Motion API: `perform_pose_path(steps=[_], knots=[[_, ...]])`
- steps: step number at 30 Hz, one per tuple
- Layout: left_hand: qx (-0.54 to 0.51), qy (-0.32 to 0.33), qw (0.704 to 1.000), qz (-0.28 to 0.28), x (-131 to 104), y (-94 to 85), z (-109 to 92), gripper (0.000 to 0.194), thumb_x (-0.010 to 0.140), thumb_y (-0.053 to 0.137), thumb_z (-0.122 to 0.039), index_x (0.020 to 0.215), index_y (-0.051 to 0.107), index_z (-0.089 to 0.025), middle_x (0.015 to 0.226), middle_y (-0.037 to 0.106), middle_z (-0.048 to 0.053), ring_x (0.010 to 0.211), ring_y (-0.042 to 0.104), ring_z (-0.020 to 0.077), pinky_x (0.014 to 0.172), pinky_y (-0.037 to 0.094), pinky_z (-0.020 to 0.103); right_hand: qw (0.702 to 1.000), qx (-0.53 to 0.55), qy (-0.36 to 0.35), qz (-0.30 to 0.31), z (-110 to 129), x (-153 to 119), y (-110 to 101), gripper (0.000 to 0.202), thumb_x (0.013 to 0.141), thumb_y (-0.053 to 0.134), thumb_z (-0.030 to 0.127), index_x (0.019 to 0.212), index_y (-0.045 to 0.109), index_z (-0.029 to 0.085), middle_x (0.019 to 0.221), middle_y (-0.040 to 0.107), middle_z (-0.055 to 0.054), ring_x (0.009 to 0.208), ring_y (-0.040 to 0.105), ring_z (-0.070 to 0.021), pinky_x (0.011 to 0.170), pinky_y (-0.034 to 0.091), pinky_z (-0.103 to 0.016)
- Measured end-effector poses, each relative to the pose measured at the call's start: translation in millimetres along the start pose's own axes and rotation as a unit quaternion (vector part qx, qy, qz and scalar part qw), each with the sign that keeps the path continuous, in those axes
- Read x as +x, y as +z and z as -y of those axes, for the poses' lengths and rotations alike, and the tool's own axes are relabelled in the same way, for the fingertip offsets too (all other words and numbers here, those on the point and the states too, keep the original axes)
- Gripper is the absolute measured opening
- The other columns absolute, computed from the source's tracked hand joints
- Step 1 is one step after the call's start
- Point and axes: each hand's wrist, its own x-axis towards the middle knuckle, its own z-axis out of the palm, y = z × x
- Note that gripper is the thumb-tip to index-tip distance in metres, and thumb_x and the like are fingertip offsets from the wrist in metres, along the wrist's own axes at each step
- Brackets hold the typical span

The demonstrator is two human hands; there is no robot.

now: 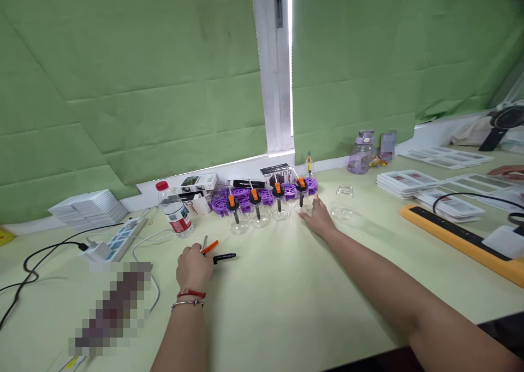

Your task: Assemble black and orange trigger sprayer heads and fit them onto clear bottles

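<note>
My right hand (319, 218) reaches forward, its thumb and fingers around the lower part of the rightmost clear glass jar (302, 209), which has a black-and-orange top. More such capped jars (279, 211) stand upright in a row to its left. An open clear glass jar (344, 201) without a top stands just right of the hand. My left hand (194, 268) lies on the table with its fingers curled and partly hidden. Beside its fingers are an orange-handled tool (210, 247) and a black marker (225, 257); whether it grips either is unclear.
Purple plastic parts (221, 205) and small boxes (196, 202) lie behind the jars. A water bottle (175, 211), power strip (126, 240) and cables are at left. At right are a lilac bottle (360, 153), card stacks (405, 182), a yellow-black bar (458, 241) and another person's hand (507, 171).
</note>
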Motion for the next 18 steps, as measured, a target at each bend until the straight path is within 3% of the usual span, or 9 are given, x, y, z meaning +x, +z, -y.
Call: perform_pose_path(steps=[5, 7, 9, 12, 15, 18], knots=[[0.010, -0.022, 0.998, -0.057, -1, -3.1, -3, 0.045, 0.079, 0.042, -0.045, 0.104, 0.061, -0.012, 0.112, 0.057, 0.019, 0.103, 0.052, 0.0343, 0.079, 0.043, 0.042, 0.979, -0.067, -0.158, -0.109, 6, -22, -19, 0.071, 0.082, 0.047, 0.031, 0.143, 0.017, 0.011, 0.145, 0.027, -0.018, 0.134, 0.023, -0.0308, 0.107, 0.023, -0.047], [0.018, -0.039, 0.997, -0.062, -1, -4.0, -4, 0.051, 0.082, 0.036, -0.051, 0.099, 0.062, -0.011, 0.110, 0.058, 0.020, 0.103, 0.052, 0.0362, 0.081, 0.041, 0.046, 0.969, -0.092, -0.171, -0.150, 6, -27, -32, 0.069, 0.083, 0.046, 0.032, 0.142, 0.016, 0.014, 0.148, 0.020, -0.017, 0.136, 0.018, -0.0311, 0.107, 0.020, -0.049], [0.015, -0.060, 0.997, -0.037, 1, -2.5, -3, 0.055, 0.083, 0.030, -0.052, 0.096, 0.063, -0.010, 0.107, 0.059, 0.021, 0.101, 0.053, 0.0375, 0.080, 0.041, 0.049, 0.968, -0.099, -0.111, -0.203, 1, -27, -44, 0.076, 0.081, 0.049, 0.040, 0.142, 0.011, 0.015, 0.149, 0.015, -0.019, 0.136, 0.014, -0.0338, 0.104, 0.020, -0.053], [-0.019, -0.072, 0.996, 0.040, 6, 4.4, 1, 0.057, 0.085, 0.025, -0.052, 0.095, 0.062, -0.010, 0.105, 0.059, 0.023, 0.096, 0.057, 0.0376, 0.075, 0.042, 0.047, 0.965, -0.084, 0.040, -0.246, -17, -20, -52, 0.100, 0.068, 0.059, 0.054, 0.141, 0.006, 0.014, 0.148, 0.015, -0.022, 0.135, 0.016, -0.0377, 0.100, 0.022, -0.056], [-0.060, -0.044, 0.995, 0.070, 11, 12.8, 5, 0.056, 0.087, 0.021, -0.049, 0.094, 0.061, -0.011, 0.104, 0.061, 0.023, 0.091, 0.061, 0.0331, 0.070, 0.044, 0.040, 0.961, -0.056, 0.199, -0.182, -38, -9, -51, 0.110, 0.053, 0.068, 0.058, 0.139, 0.014, 0.016, 0.139, 0.034, -0.024, 0.127, 0.030, -0.0404, 0.096, 0.027, -0.056], [-0.069, -0.005, 0.996, 0.059, 12, 17.7, 7, 0.049, 0.086, 0.026, -0.045, 0.089, 0.062, -0.013, 0.098, 0.063, 0.020, 0.081, 0.064, 0.0275, 0.064, 0.044, 0.034, 0.960, -0.053, 0.254, -0.103, -52, 0, -47, 0.098, 0.050, 0.071, 0.054, 0.132, 0.031, 0.016, 0.121, 0.052, -0.022, 0.118, 0.044, -0.0389, 0.096, 0.029, -0.053]])
